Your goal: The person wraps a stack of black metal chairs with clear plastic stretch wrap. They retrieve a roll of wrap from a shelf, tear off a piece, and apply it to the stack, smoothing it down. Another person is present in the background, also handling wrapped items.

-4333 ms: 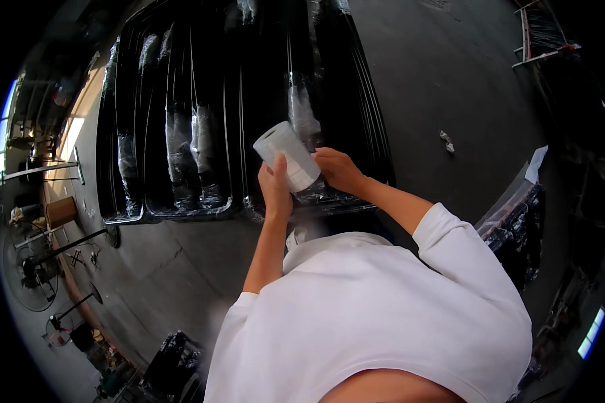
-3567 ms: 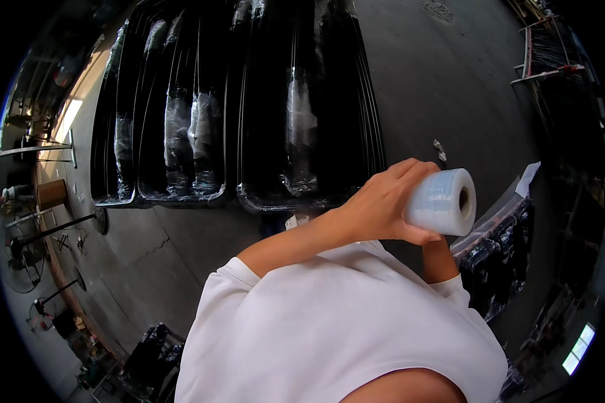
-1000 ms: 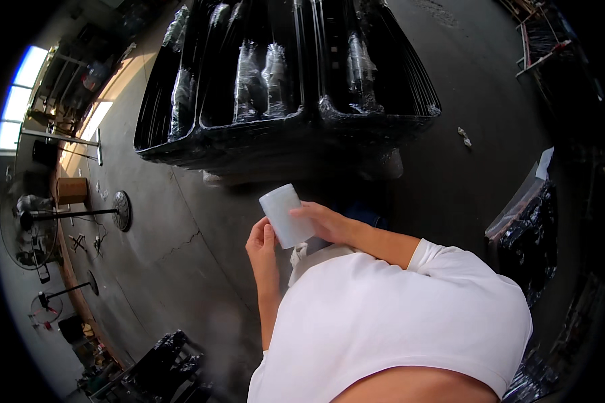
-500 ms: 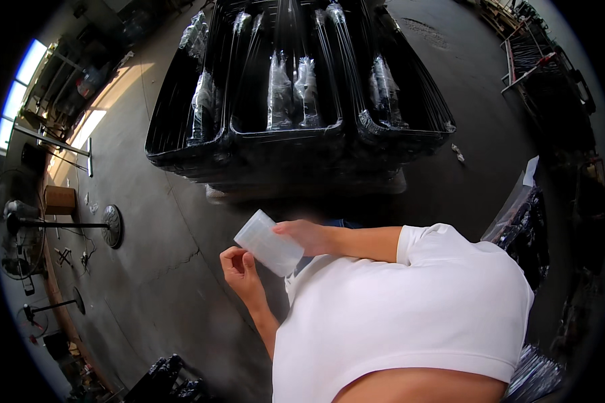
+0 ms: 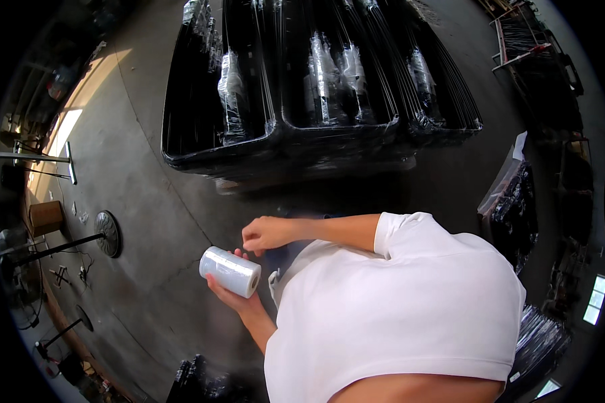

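A roll of clear stretch film [image 5: 228,271] lies tilted across my left hand [image 5: 232,294], which grips it from below with the fingers wrapped round. The cardboard core shows at the end nearest my shirt. My right hand [image 5: 269,234] is just above and beyond the roll, with its fingers curled together. Whether a film end is pinched in them is too small to make out. Ahead stands a big stack of black curved frames [image 5: 343,138], several of them bundled with clear film [image 5: 325,77].
On the left are a round-based stand [image 5: 107,234], a cardboard box [image 5: 46,217] and a metal stand [image 5: 71,163]. Film-wrapped black goods [image 5: 511,215] stand at the right; more bundles [image 5: 541,336] lie at lower right. Dark pieces [image 5: 198,379] are at the bottom edge.
The roll has passed from my right hand into my left and moved down and left. My right hand has let go and shifted left above it. The view has turned, so the stack appears farther right.
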A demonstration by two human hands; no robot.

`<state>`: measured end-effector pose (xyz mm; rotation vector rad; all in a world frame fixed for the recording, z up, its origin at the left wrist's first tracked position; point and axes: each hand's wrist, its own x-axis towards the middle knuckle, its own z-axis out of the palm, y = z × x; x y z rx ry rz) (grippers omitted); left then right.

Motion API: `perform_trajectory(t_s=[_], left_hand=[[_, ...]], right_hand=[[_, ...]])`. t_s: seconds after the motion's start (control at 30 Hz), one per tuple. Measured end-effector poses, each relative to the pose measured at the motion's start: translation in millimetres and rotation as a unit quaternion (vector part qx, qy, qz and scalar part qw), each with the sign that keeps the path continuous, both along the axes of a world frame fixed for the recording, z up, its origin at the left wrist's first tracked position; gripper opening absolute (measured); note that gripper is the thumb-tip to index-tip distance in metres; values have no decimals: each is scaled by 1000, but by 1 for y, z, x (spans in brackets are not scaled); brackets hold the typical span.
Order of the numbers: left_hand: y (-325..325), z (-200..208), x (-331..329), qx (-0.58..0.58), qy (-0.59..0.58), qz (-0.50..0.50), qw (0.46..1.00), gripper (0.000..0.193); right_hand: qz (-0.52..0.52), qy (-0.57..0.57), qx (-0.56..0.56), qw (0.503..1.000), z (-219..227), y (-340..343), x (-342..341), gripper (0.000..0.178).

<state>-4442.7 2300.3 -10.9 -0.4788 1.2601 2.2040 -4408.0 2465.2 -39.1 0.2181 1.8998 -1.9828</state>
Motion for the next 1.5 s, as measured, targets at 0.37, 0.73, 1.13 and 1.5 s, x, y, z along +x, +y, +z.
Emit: perform_trajectory(t_s=[0.37,0.73,1.13,1.5], left_hand=[[-18,-5,-132,-84,88,-121,985,63],[-42,-12,-219,-186,136,-126,965,69],[-24,-28,-395,-177,206,-209,940,74],[13,3,-544,-184,257,-225,921,74]], right_hand=[[-174,-52,-103,978,10,-50,-89,48],[-184,-7,53,982,27,-111,-181,79],[-308,-56,-311,897,-7,-90,-358,72],[-296,-57,-437,848,34,-46,-504,58]])
